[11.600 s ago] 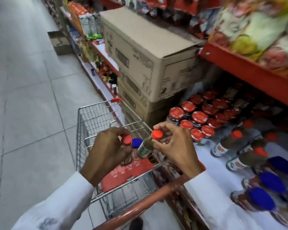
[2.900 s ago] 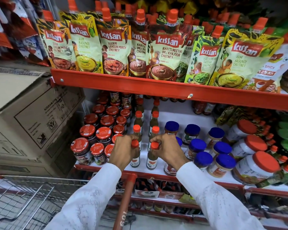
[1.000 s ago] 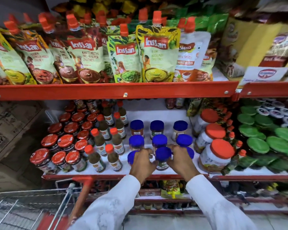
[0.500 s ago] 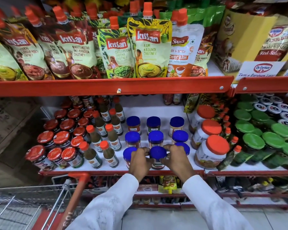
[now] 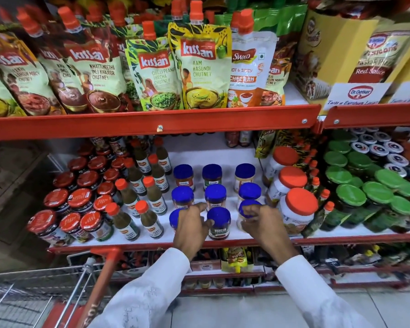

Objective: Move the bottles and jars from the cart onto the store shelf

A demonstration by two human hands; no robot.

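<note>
Several blue-lidded jars stand in rows on the white store shelf (image 5: 225, 152). My left hand (image 5: 191, 227) rests with fingers spread between the front-left jar (image 5: 175, 216), which it partly hides, and the front-middle jar (image 5: 219, 222), which its thumb touches. My right hand (image 5: 262, 224) has its fingers curled over the lid of the front-right jar (image 5: 246, 206). Green sauce bottles with orange caps (image 5: 149, 217) stand just left of the jars. The wire cart (image 5: 21, 292) with its red handle (image 5: 100, 278) sits at the lower left; its contents are hidden.
Red-lidded jars (image 5: 69, 209) fill the shelf's left end. Big orange-lidded jars (image 5: 298, 207) and green-lidded jars (image 5: 365, 192) crowd the right. Chutney pouches (image 5: 199, 67) hang over the red upper shelf edge (image 5: 152, 124). Cardboard boxes (image 5: 7, 176) stand at the far left.
Both hands were together on the front-middle blue-lidded jar; they have since spread apart, the left toward the front-left jar and the right onto the front-right jar.
</note>
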